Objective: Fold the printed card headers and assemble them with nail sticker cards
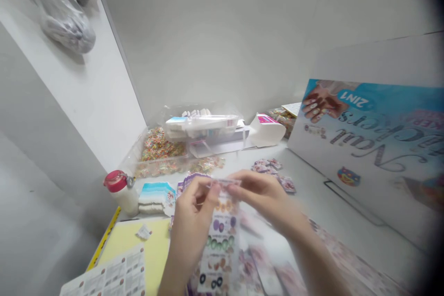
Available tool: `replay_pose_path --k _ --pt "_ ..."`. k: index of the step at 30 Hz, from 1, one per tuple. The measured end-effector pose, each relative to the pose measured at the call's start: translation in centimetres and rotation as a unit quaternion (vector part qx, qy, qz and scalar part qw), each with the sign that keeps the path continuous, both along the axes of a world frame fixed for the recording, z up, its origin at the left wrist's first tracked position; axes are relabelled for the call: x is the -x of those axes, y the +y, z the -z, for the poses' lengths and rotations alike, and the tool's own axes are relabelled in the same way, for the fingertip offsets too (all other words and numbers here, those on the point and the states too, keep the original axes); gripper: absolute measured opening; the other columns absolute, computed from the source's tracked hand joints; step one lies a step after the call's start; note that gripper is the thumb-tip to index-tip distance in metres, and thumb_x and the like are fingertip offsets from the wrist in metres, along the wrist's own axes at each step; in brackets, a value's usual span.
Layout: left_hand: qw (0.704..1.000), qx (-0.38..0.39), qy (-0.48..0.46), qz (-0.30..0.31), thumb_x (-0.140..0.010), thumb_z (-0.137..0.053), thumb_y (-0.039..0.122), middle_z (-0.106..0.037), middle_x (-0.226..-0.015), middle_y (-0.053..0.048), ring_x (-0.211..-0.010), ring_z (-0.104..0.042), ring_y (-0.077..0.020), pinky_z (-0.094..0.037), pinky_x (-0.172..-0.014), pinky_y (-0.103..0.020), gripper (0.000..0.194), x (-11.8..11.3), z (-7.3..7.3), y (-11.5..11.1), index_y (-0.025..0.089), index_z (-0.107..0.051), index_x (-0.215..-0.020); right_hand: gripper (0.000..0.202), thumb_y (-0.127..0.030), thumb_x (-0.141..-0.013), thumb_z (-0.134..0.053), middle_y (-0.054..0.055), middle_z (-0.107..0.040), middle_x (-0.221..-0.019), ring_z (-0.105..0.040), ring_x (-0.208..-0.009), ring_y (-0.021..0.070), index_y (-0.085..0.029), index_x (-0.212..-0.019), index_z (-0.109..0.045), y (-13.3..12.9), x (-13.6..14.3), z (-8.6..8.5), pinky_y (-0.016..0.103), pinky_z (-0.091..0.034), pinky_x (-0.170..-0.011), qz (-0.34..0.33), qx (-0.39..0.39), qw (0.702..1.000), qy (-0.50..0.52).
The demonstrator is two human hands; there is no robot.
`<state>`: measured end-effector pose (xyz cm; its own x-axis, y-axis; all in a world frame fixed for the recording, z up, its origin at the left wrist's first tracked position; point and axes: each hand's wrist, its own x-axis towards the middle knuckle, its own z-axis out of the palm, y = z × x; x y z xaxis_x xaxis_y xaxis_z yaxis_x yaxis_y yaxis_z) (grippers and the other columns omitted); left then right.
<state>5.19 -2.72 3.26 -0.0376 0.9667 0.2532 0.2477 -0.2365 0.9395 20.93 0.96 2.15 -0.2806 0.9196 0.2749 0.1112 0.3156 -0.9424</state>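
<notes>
Both hands pinch the top edge of a narrow clear packet that hangs down towards me. Rows of orange, purple, green, brown and black oval stickers show on it. My left hand closes thumb and fingers on its top left corner, and my right hand does the same at the top right. Beneath lie pink floral cards, blurred and partly covered by my right forearm. Purple-edged cards stick out behind my left hand.
At left stand a red-capped bottle and a blue-and-white card stack; label sheets lie on yellow paper. Behind are a clear bin of colourful small pieces and small floral packs. A large printed box stands right.
</notes>
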Motion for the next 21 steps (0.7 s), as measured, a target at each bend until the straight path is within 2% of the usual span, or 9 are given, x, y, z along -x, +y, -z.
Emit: replay_pose_path --k 5,10,12,15,17,18,20,21 --pt "1.000 -0.016 0.007 0.010 -0.087 -0.051 0.037 -0.055 -0.067 0.003 -0.062 -0.050 -0.0121 -0.038 -0.058 -0.022 0.020 -1.0 -0.7 0.2 0.019 -0.058 -0.082 0.021 -0.041 -0.079 -0.066 -0.001 -0.061 -0.066 -0.054 -0.059 0.0105 -0.021 -0.080 -0.070 0.1 -0.3 0.2 0.022 -0.042 -0.052 0.055 -0.007 0.998 0.040" --pt "0.999 -0.024 0.041 0.022 -0.089 -0.048 0.038 -0.054 -0.066 0.004 -0.059 -0.050 -0.0117 -0.037 -0.055 -0.021 0.022 -1.8 -1.4 0.5 0.019 -0.059 -0.086 0.020 -0.039 -0.081 -0.065 -0.001 -0.062 -0.066 -0.055 -0.059 0.0104 -0.020 -0.077 -0.069 -0.2 -0.9 -0.3 0.022 -0.044 -0.054 0.060 -0.020 0.996 0.059" --pt "0.998 -0.021 0.055 0.027 -0.091 -0.045 0.042 -0.060 -0.074 0.002 -0.063 -0.055 -0.0129 -0.041 -0.057 -0.022 0.026 -1.9 -1.5 0.4 0.021 -0.060 -0.097 0.020 -0.039 -0.081 -0.064 0.000 -0.063 -0.067 -0.055 -0.060 0.0109 -0.020 -0.078 -0.069 -0.2 -1.2 -0.5 0.022 -0.045 -0.055 0.065 -0.028 0.995 0.066" --pt "0.995 0.001 0.098 0.022 -0.091 -0.043 0.045 -0.065 -0.103 -0.005 -0.088 -0.062 -0.0190 -0.047 -0.074 -0.028 0.040 -1.3 -1.1 -0.4 0.027 -0.050 -0.125 0.020 -0.039 -0.081 -0.065 0.001 -0.064 -0.070 -0.057 -0.062 0.0121 -0.020 -0.082 -0.069 -0.1 -1.7 -0.4 0.024 -0.046 -0.056 0.079 -0.027 0.993 0.077" --pt "0.989 0.028 0.146 0.007 -0.092 -0.042 0.045 -0.061 -0.122 -0.008 -0.111 -0.057 -0.0239 -0.044 -0.091 -0.035 0.048 0.3 0.2 -1.5 0.029 -0.040 -0.137 0.020 -0.040 -0.080 -0.065 0.001 -0.064 -0.070 -0.057 -0.061 0.0125 -0.020 -0.082 -0.069 0.0 -2.2 -0.2 0.024 -0.046 -0.056 0.096 -0.019 0.992 0.078" --pt "0.984 0.047 0.172 -0.017 -0.092 -0.040 0.045 -0.059 -0.126 -0.009 -0.116 -0.054 -0.0252 -0.042 -0.096 -0.039 0.050 1.6 1.2 -2.2 0.030 -0.037 -0.139 0.020 -0.040 -0.080 -0.065 0.001 -0.064 -0.069 -0.056 -0.061 0.0125 -0.020 -0.081 -0.069 0.0 -2.4 -0.1 0.023 -0.045 -0.055 0.107 -0.018 0.991 0.076" --pt "0.961 0.095 0.248 -0.072 -0.092 -0.038 0.046 -0.051 -0.138 -0.010 -0.127 -0.045 -0.0284 -0.035 -0.103 -0.045 0.055 5.0 4.4 -4.3 0.028 -0.031 -0.143 0.019 -0.040 -0.080 -0.065 0.000 -0.062 -0.067 -0.055 -0.060 0.0121 -0.021 -0.081 -0.068 0.0 -2.8 -0.1 0.023 -0.044 -0.054 0.128 -0.026 0.989 0.074" --pt "0.941 0.119 0.303 -0.095 -0.090 -0.039 0.047 -0.045 -0.143 -0.011 -0.132 -0.039 -0.0306 -0.032 -0.105 -0.049 0.060 7.1 6.4 -5.6 0.025 -0.029 -0.145 0.019 -0.040 -0.080 -0.065 0.000 -0.061 -0.066 -0.054 -0.060 0.0119 -0.021 -0.080 -0.068 0.0 -2.9 -0.1 0.023 -0.043 -0.054 0.136 -0.033 0.987 0.074"
